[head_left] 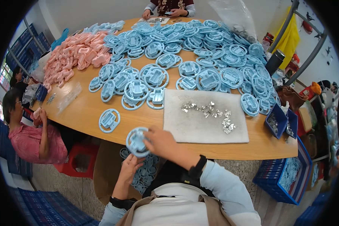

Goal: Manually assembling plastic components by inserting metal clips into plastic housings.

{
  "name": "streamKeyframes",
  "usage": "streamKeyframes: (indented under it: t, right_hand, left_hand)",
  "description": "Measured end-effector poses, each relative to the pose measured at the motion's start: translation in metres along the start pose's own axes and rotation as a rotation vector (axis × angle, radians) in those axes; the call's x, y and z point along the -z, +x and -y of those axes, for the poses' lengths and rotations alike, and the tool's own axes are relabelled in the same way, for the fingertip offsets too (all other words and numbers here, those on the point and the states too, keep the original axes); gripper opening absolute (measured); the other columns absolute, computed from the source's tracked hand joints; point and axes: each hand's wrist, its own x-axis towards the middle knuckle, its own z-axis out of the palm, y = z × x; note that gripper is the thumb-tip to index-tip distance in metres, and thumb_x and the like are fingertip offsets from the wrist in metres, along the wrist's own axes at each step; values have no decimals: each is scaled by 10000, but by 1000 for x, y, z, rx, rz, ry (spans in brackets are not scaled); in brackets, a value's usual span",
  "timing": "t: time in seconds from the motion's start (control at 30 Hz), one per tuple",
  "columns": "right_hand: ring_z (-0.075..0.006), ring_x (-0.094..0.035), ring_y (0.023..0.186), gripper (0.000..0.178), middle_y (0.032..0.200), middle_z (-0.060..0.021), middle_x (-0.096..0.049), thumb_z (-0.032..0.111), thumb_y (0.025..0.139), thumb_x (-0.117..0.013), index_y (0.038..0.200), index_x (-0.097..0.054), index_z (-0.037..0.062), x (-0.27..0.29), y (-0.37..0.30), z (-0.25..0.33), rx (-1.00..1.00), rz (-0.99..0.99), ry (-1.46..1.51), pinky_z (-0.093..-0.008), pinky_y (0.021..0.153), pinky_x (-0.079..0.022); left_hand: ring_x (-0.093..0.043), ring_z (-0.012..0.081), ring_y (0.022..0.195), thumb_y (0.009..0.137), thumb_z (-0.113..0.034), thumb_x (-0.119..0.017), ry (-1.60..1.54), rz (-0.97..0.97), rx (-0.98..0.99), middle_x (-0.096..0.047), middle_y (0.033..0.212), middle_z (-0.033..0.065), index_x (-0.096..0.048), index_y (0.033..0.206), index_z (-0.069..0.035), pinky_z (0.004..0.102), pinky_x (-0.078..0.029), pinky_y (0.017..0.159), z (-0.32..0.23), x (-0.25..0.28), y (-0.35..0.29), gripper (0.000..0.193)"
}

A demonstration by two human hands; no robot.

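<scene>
A light blue round plastic part with a moulded battery-box shape in its middle is held up just over the table's front edge. My left hand grips it from below, fingers closed on its lower rim. Over the part's right side is my right hand, fingers bent together at its face; whatever they pinch is hidden. Right of my hands lies a white padded mat with small shiny metal pieces scattered on it. One more blue part rests alone on the table to the left.
A large heap of blue parts and a pink pile cover the far side. Blue bins and a black flask stand at right. Below is an open box of blue parts. Two people sit nearby.
</scene>
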Motion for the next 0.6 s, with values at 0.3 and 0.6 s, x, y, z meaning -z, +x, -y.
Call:
streamKeyframes:
  t: [0.3, 0.6]
  right_hand:
    - [-318, -621, 693, 131, 750, -156, -639, 136, 754, -630, 805, -666, 20, 62, -20, -86, -213, -401, 42, -383, 639, -486]
    - [-388, -592, 699, 205, 716, -221, -591, 172, 766, -592, 688, -572, -16, 57, 8, -113, -268, -475, -141, -471, 641, -461]
  left_hand:
    - [-646, 192, 850, 770, -51, -661, -110, -17, -110, -627, 1025, 134, -518, 1158, 19, 326, -556, 733, -36, -8, -8, 420]
    - [-569, 92, 781, 754, -185, -711, 522, 291, -209, -588, 914, 38, -511, 1153, 2, 236, -480, 645, -102, -57, 44, 484]
